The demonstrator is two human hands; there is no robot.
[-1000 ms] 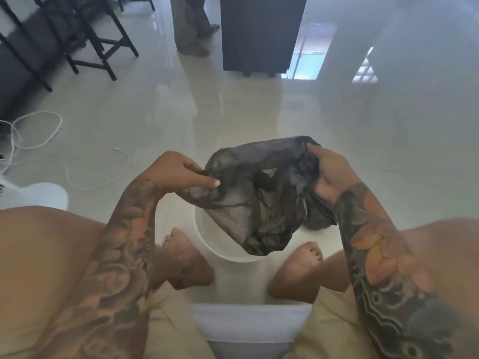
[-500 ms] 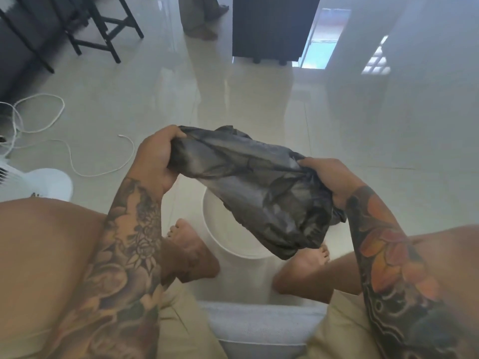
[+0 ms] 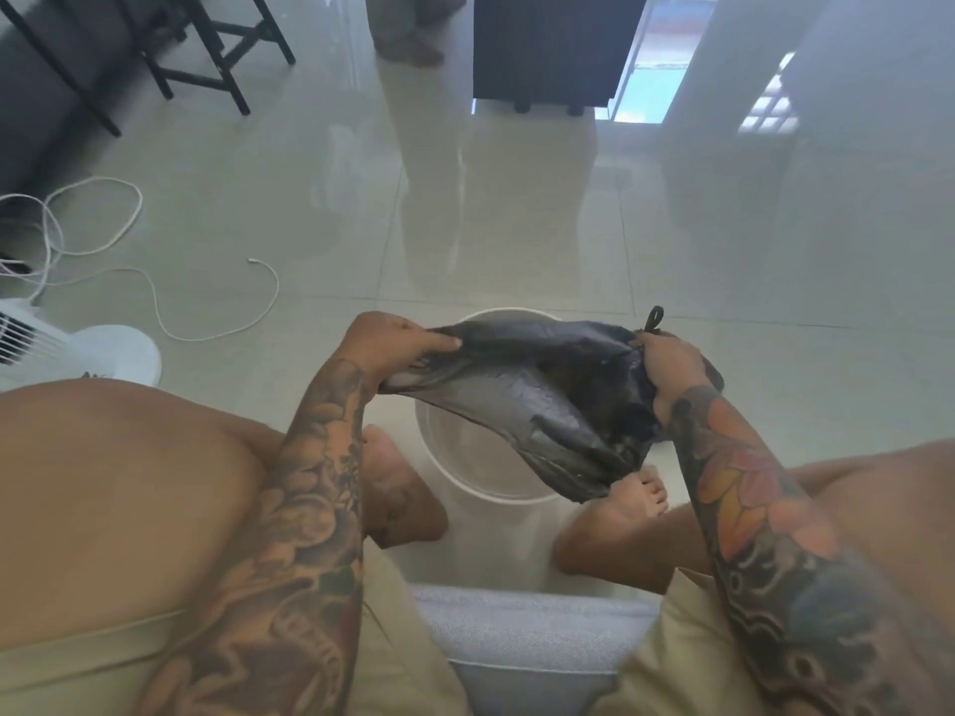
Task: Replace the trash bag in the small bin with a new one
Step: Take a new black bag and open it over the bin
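Note:
A black trash bag (image 3: pixel 537 400) is stretched between both hands just above a small white round bin (image 3: pixel 465 480) that stands on the floor between my bare feet. My left hand (image 3: pixel 393 343) pinches the bag's left edge. My right hand (image 3: pixel 666 361) grips its right edge, where a small loop of black plastic sticks up. The bag's loose end hangs down over the bin's right side and hides part of the rim. The bin's inside looks bare where it shows.
I sit on a grey cushion (image 3: pixel 532 633). A white fan (image 3: pixel 67 348) and loose white cables (image 3: pixel 129 281) lie to the left. Black chair legs (image 3: pixel 222 54), a dark cabinet (image 3: pixel 548 43) and another person's feet (image 3: pixel 408 43) are at the far side.
Both hands have lowered the bag toward the bin and pulled its edge wider. The view has tilted down slightly.

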